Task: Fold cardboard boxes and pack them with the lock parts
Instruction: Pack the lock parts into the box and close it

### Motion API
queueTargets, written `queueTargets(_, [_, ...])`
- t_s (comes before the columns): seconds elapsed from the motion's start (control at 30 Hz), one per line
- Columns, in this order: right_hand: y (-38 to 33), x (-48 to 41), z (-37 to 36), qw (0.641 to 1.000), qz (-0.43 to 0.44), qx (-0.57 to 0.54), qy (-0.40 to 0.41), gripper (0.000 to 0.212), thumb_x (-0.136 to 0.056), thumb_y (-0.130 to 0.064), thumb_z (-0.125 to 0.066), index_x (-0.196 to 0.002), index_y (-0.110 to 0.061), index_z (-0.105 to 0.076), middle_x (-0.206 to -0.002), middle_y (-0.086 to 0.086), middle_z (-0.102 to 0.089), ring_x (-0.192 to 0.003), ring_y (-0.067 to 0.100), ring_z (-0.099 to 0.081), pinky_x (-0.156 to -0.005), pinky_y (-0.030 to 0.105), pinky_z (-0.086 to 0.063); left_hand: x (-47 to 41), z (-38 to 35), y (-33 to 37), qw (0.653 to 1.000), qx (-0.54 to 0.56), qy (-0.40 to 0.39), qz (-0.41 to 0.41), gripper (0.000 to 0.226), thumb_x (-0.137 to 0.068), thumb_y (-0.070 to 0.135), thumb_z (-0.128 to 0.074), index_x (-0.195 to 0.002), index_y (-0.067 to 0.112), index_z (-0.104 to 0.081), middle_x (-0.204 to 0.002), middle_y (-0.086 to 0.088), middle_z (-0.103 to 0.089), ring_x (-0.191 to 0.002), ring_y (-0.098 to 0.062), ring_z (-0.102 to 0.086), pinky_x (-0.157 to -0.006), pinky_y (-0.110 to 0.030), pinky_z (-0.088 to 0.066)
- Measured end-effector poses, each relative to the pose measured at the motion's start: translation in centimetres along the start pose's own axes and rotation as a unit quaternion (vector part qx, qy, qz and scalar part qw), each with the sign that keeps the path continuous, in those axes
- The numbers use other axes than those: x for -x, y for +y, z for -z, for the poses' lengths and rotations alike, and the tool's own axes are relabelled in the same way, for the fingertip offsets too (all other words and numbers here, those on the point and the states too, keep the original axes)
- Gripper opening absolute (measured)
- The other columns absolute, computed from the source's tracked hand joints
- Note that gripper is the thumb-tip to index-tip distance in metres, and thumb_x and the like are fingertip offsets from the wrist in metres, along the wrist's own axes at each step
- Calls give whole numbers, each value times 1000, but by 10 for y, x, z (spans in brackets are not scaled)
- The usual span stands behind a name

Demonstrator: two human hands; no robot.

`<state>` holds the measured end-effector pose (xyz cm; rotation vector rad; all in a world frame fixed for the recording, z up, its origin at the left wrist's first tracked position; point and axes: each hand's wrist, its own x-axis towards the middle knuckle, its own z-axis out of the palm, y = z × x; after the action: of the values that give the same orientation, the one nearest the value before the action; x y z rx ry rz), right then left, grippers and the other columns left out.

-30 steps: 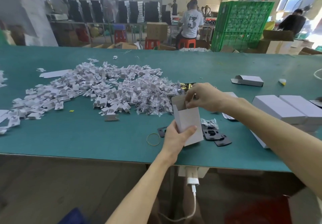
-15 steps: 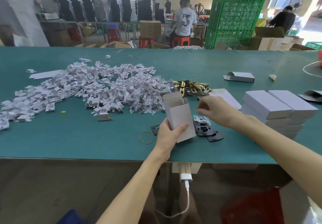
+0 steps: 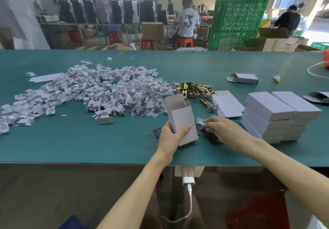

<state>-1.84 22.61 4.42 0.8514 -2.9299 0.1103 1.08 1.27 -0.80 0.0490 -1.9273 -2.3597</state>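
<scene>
We stand at the wide teal-green table [image 3: 71,148], and both our hands work near its front edge. Far to the left of the left hand lies the large heap of small white cardboard inserts [image 3: 80,90]. To the right of the right hand stands the stack of closed white rectangular boxes [image 3: 277,114].

Our left hand [image 3: 170,136] grips the lower part of the tall white cardboard box [image 3: 181,118], with the thumb across its front, and holds it upright with the top flaps open. Our right hand [image 3: 224,129] was at the mouth of this box one second ago. Now it has come down just beside the box, and its fingers lie bent on the black flat plates [image 3: 213,139]. Whether they already pinch a plate, we cannot tell.

We judge that a plate is the next part to go in, so the box must stay open. Beyond both hands lie the brass-coloured metal latch bolts [image 3: 194,89]. Near the left hand, on its left, lies the thin yellow rubber band [image 3: 148,140].
</scene>
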Motion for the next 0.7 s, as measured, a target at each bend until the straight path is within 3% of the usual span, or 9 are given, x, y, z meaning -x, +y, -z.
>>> queueTargets(0.13, [-6,-1,14,992,-35,-42,114,14,-102,-4,-53,-105,-7,-66,-104,6,-71,-89,23,-65,-74,34,-51,0,1,0,1000,0,-4,0,41,-87,21,-84,-121,20,-61,-116,-1,-73,-102,-11,-72,-82,-25,-60])
queueTargets(0.23, [-22,-12,45,949,-60,-189,245,12,-102,-11,-57,-103,-7,-69,-81,-8,-64,-63,10,-58,-57,19,-45,-1,1,-1,1000,2,-6,1,42,-87,22,-84,-122,20,-61,-116,-1,-73,-103,-12,-72,-82,-25,-60])
queueTargets(0.3, [-35,-26,69,919,-48,-273,279,10,-101,-11,-59,-100,-12,-69,-77,-7,-66,-58,11,-62,-52,18,-49,-1,1,0,1000,8,-8,5,44,-87,21,-84,-124,18,-61,-117,-1,-73,-104,-14,-72,-82,-26,-60])
queueTargets(0.37, [-49,-42,87,919,-14,-290,267,10,-100,-9,-60,-100,-11,-71,-83,4,-71,-64,13,-63,-57,20,-53,0,1,1,1000,15,-12,7,45,-86,20,-85,-125,17,-62,-117,-1,-74,-104,-13,-73,-82,-26,-60])
queueTargets(0.43, [-62,-57,96,942,28,-239,235,11,-98,-8,-62,-101,-9,-73,-90,5,-69,-74,16,-61,-69,22,-53,2,1,2,1000,20,-17,6,44,-85,19,-85,-123,16,-63,-115,-1,-75,-101,-12,-74,-80,-25,-60])
queueTargets(0.57, [-82,-79,95,981,90,-95,141,14,-100,-10,-60,-104,-10,-74,-98,2,-67,-86,25,-65,-79,43,-55,4,1,4,1000,22,-20,4,40,-84,17,-86,-117,20,-65,-110,2,-76,-98,-11,-74,-77,-23,-59])
queueTargets(0.7, [-86,-80,91,995,59,-62,59,24,-98,-2,-59,-104,-18,-75,-101,1,-74,-89,19,-69,-79,38,-58,4,1,3,999,25,-22,10,39,-84,18,-87,-117,21,-65,-112,0,-76,-101,-14,-74,-80,-26,-60])
